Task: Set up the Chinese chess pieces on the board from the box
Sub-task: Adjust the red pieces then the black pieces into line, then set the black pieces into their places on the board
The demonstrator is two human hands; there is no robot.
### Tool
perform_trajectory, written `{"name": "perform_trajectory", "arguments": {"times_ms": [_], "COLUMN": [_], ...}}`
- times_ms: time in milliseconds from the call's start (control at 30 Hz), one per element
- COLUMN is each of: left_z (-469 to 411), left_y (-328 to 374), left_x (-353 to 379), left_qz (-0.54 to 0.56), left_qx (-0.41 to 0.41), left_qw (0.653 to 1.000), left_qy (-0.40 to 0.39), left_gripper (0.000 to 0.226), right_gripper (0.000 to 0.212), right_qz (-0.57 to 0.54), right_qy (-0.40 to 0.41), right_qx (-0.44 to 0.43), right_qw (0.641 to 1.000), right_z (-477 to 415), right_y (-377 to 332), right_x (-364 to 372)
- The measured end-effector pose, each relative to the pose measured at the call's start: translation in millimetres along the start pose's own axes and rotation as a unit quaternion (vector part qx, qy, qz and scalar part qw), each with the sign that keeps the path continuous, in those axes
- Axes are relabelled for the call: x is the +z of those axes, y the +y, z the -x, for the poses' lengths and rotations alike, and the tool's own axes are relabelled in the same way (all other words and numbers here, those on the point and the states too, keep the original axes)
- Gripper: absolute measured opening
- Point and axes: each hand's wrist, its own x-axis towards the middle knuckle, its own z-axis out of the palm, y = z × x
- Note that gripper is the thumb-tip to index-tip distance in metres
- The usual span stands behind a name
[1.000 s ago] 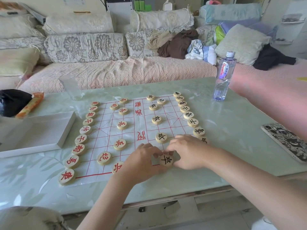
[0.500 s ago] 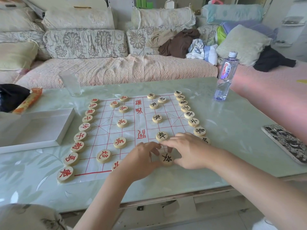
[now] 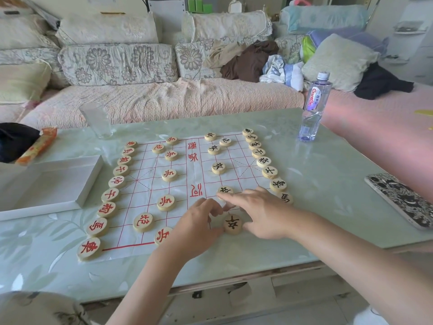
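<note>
1. Spread flat on the pale green table (image 3: 328, 207): a paper board (image 3: 145, 184) with a red grid.
2. Down the board's left edge, far to near: a row of red-marked pieces (image 3: 110, 195), all face up. More red ones inside the grid just right of that row, the nearest partly hidden behind the left wrist.
3. Down the right edge: a matching row of black-marked pieces (image 3: 269, 172). More black ones inside the grid to the left of it.
4. At the board's near edge, right of the middle: the near black piece (image 3: 232, 223), lying flat and face up between both hands.
5. Left hand (image 3: 196, 228): just left of the near black piece, fingers curled inward, thumb side against the disc's left rim. Cannot tell whether pinching or merely touching.
6. Right hand (image 3: 260, 212): just right of the same disc and a little farther, released. Fingers stretched leftward over the grid, forefinger partly covering another black disc (image 3: 225, 190), thumb at the near piece's right rim.
7. Left of the board and apart from it: a white box (image 3: 54, 184) flat on the table, contents not discernible.
8. Beyond the board's far left corner: a clear glass (image 3: 96, 119). Beyond the far right corner: a water bottle (image 3: 314, 106), upright.
9. At the table's right edge: a patterned phone (image 3: 403, 198), lying flat.
10. Far left: an orange packet (image 3: 37, 146) beside a dark bundle (image 3: 14, 139).
11. Beyond the table: a sofa (image 3: 164, 99) with cushions and loose clothes.
</note>
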Motion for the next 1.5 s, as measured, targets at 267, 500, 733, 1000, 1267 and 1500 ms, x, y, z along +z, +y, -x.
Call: {"name": "perform_trajectory", "arguments": {"times_ms": [267, 500, 733, 1000, 1267, 1500], "left_z": [5.4, 1.3, 0.6, 0.3, -24.3, -71.1], "left_y": [2.9, 8.7, 5.1, 6.2, 8.5, -5.9], "left_x": [1.3, 7.9, 4.6, 6.6, -9.6, -10.6], "left_qz": [-0.034, -0.065, -0.050, -0.070, -0.030, -0.094], "left_qx": [0.022, 0.001, -0.004, 0.003, -0.007, -0.034], "left_qw": [0.999, 0.998, 0.999, 0.997, 0.999, 0.995], "left_qy": [-0.020, -0.001, -0.022, -0.027, 0.035, -0.022], "left_gripper": [0.032, 0.048, 0.056, 0.051, 0.037, 0.055], "right_gripper": [0.076, 0.061, 0.050, 0.048, 0.037, 0.054], "right_qz": [0.091, 0.026, 0.005, 0.002, -0.047, 0.009], "right_qy": [0.057, 0.103, 0.055, 0.041, 0.087, 0.041], "right_qx": [-0.011, 0.084, 0.102, 0.098, 0.097, 0.138], "right_qw": [0.994, 0.991, 0.993, 0.994, 0.990, 0.989], "right_z": [0.0, 0.2, -6.9, -11.9, -35.4, -65.6], "right_y": [-6.8, 31.8, 35.6, 38.9, 38.4, 28.7], "right_x": [-2.3, -19.5, -2.7, -6.1, -22.4, -18.0]}}
